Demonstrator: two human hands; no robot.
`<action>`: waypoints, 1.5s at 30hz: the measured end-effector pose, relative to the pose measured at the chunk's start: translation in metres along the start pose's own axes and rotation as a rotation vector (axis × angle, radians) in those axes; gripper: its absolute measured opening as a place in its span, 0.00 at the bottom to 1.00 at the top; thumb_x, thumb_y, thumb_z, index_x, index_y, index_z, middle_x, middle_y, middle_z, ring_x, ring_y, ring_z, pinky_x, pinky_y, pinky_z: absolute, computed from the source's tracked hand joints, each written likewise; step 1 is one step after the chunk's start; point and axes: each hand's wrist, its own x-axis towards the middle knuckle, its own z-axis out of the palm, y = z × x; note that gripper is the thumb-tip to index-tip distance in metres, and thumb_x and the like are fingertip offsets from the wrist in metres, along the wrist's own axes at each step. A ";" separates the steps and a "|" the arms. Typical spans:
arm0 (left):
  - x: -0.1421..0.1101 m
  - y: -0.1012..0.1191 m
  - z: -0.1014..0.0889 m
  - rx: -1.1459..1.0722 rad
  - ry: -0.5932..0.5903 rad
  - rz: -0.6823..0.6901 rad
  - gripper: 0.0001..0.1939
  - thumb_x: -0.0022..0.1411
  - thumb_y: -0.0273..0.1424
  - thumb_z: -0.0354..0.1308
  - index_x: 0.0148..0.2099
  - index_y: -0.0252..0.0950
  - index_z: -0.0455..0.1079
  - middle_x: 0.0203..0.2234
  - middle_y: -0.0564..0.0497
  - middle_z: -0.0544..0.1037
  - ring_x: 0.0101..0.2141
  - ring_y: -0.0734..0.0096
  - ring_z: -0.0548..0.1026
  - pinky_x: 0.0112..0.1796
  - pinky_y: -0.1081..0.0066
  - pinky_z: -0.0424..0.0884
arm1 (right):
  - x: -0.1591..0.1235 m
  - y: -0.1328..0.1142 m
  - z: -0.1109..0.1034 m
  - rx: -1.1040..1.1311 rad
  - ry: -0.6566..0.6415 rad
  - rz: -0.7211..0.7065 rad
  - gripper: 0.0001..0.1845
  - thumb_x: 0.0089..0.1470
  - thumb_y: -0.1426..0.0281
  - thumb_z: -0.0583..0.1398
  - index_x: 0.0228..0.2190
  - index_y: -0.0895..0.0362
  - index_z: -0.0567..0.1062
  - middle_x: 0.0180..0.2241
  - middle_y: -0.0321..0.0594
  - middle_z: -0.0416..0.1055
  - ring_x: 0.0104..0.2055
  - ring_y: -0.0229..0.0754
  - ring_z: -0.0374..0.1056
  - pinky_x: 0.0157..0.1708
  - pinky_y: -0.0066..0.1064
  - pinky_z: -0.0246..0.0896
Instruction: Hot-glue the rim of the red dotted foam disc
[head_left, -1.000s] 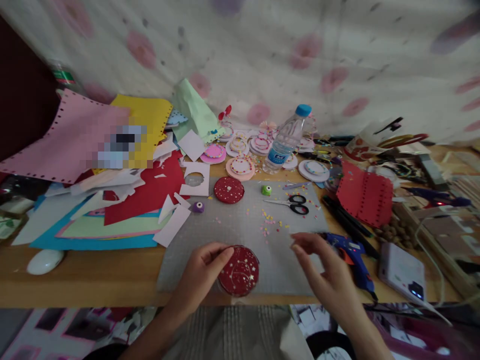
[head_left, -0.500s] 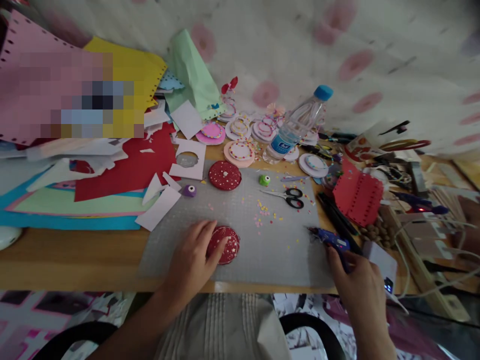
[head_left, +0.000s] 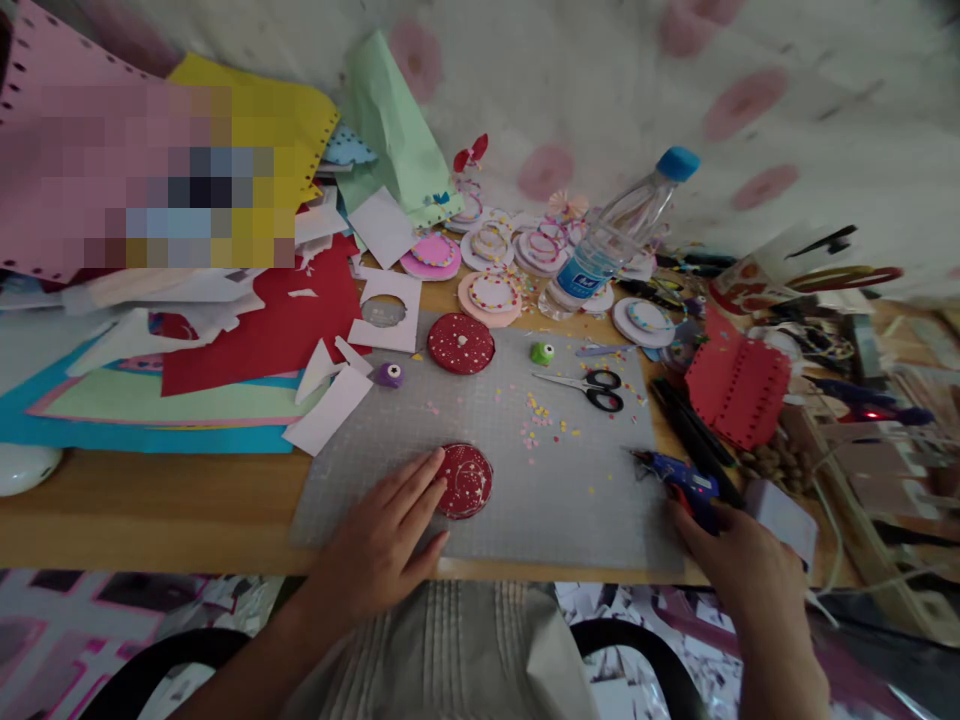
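Note:
My left hand [head_left: 382,535] lies flat on the grey cutting mat [head_left: 525,500], fingers stretched out, their tips touching the left edge of a red glittery disc [head_left: 466,480]. My right hand [head_left: 739,565] is at the mat's right edge, fingers wrapped round the handle of a blue glue gun [head_left: 679,480] whose nozzle points left. A second red disc [head_left: 460,343] lies at the far side of the mat, with black-handled scissors [head_left: 589,385] and scattered tiny paper bits near it.
Coloured paper sheets [head_left: 247,340] pile up at the left. A water bottle [head_left: 615,235] and several decorated round pieces stand behind the mat. Red perforated paper [head_left: 739,385], pens, cables and a white device [head_left: 784,510] crowd the right. A white mouse [head_left: 22,465] sits far left.
My left hand set the red disc down on the mat and flattened beside it. My right hand moved right and took hold of the glue gun.

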 end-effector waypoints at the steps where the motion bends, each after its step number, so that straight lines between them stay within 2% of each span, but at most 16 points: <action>1: 0.000 0.000 0.001 0.004 -0.001 0.004 0.22 0.65 0.27 0.53 0.60 0.24 0.62 0.62 0.33 0.62 0.61 0.52 0.62 0.55 0.54 0.68 | 0.001 -0.001 -0.004 -0.009 -0.037 0.028 0.30 0.43 0.42 0.57 0.28 0.55 0.79 0.19 0.49 0.70 0.29 0.64 0.70 0.33 0.51 0.62; 3: 0.002 -0.002 0.002 0.009 0.001 0.003 0.21 0.65 0.27 0.53 0.59 0.25 0.63 0.62 0.34 0.63 0.61 0.52 0.63 0.55 0.55 0.69 | 0.002 -0.002 -0.013 -0.021 -0.109 0.094 0.29 0.42 0.42 0.57 0.27 0.55 0.78 0.20 0.49 0.70 0.30 0.63 0.71 0.30 0.47 0.62; 6: 0.008 -0.003 0.002 0.014 0.030 0.007 0.19 0.66 0.27 0.52 0.58 0.26 0.64 0.60 0.35 0.66 0.59 0.54 0.65 0.55 0.56 0.69 | 0.000 -0.004 -0.029 0.136 -0.125 0.170 0.24 0.39 0.44 0.60 0.23 0.53 0.73 0.18 0.47 0.69 0.27 0.59 0.70 0.25 0.44 0.62; 10: 0.023 -0.001 0.003 0.006 0.005 0.073 0.18 0.67 0.26 0.52 0.58 0.26 0.65 0.59 0.33 0.67 0.59 0.53 0.67 0.55 0.56 0.70 | -0.010 -0.012 -0.044 0.555 -0.149 0.228 0.20 0.37 0.51 0.64 0.26 0.52 0.67 0.19 0.41 0.72 0.23 0.52 0.71 0.23 0.41 0.66; 12: 0.033 0.002 0.006 -0.004 -0.028 0.124 0.18 0.67 0.26 0.52 0.58 0.25 0.65 0.59 0.32 0.67 0.59 0.52 0.67 0.55 0.56 0.70 | -0.016 -0.023 -0.049 0.714 -0.150 0.172 0.21 0.38 0.53 0.65 0.28 0.52 0.65 0.17 0.35 0.70 0.19 0.46 0.69 0.19 0.36 0.66; 14: 0.043 0.004 0.011 -0.024 -0.043 0.160 0.19 0.68 0.27 0.52 0.58 0.25 0.65 0.59 0.33 0.67 0.59 0.52 0.67 0.56 0.56 0.69 | -0.023 -0.038 -0.051 0.711 -0.087 0.080 0.21 0.39 0.53 0.65 0.27 0.52 0.64 0.15 0.30 0.64 0.15 0.38 0.61 0.15 0.30 0.59; 16: 0.050 0.004 0.016 -0.060 -0.048 0.174 0.19 0.68 0.29 0.52 0.59 0.27 0.64 0.59 0.35 0.67 0.59 0.54 0.66 0.56 0.55 0.69 | -0.026 -0.056 -0.051 0.722 -0.041 -0.034 0.20 0.40 0.56 0.66 0.30 0.53 0.66 0.20 0.31 0.67 0.18 0.36 0.61 0.17 0.28 0.59; 19: 0.057 0.003 0.022 -0.113 -0.051 0.180 0.21 0.68 0.30 0.52 0.62 0.30 0.62 0.60 0.37 0.67 0.60 0.55 0.65 0.57 0.55 0.69 | -0.026 -0.078 -0.046 0.783 -0.091 -0.168 0.22 0.42 0.58 0.65 0.37 0.54 0.67 0.27 0.34 0.70 0.23 0.36 0.63 0.23 0.28 0.63; 23: 0.060 0.000 0.023 -0.161 -0.050 0.178 0.22 0.68 0.28 0.52 0.63 0.32 0.61 0.59 0.38 0.68 0.59 0.56 0.66 0.56 0.55 0.70 | -0.022 -0.095 -0.036 0.650 -0.127 -0.197 0.23 0.42 0.56 0.64 0.37 0.54 0.65 0.26 0.33 0.68 0.22 0.36 0.62 0.22 0.28 0.58; 27: 0.060 0.000 0.022 -0.168 -0.072 0.182 0.22 0.67 0.28 0.54 0.62 0.30 0.61 0.59 0.38 0.68 0.60 0.56 0.65 0.57 0.54 0.68 | -0.022 -0.106 -0.031 0.490 -0.099 -0.236 0.19 0.45 0.56 0.61 0.33 0.53 0.63 0.23 0.32 0.66 0.20 0.37 0.61 0.21 0.27 0.52; 31: 0.059 0.001 0.021 -0.181 -0.089 0.159 0.23 0.67 0.27 0.53 0.63 0.32 0.60 0.61 0.38 0.66 0.61 0.57 0.63 0.58 0.54 0.67 | -0.021 -0.115 -0.032 0.408 -0.105 -0.329 0.15 0.48 0.57 0.57 0.34 0.53 0.67 0.17 0.30 0.62 0.19 0.39 0.61 0.21 0.27 0.49; 38: 0.057 0.002 0.022 -0.189 -0.082 0.138 0.23 0.68 0.28 0.53 0.63 0.31 0.59 0.62 0.37 0.64 0.61 0.56 0.63 0.58 0.55 0.66 | -0.020 -0.119 -0.033 0.327 -0.096 -0.413 0.17 0.50 0.57 0.55 0.38 0.55 0.70 0.17 0.32 0.65 0.18 0.41 0.63 0.21 0.28 0.49; 45: 0.057 0.002 0.022 -0.146 -0.061 0.167 0.22 0.68 0.28 0.52 0.62 0.29 0.61 0.61 0.37 0.66 0.62 0.58 0.62 0.58 0.56 0.67 | -0.021 -0.122 -0.032 0.252 -0.082 -0.419 0.18 0.49 0.58 0.55 0.38 0.56 0.70 0.19 0.35 0.66 0.20 0.43 0.64 0.22 0.29 0.48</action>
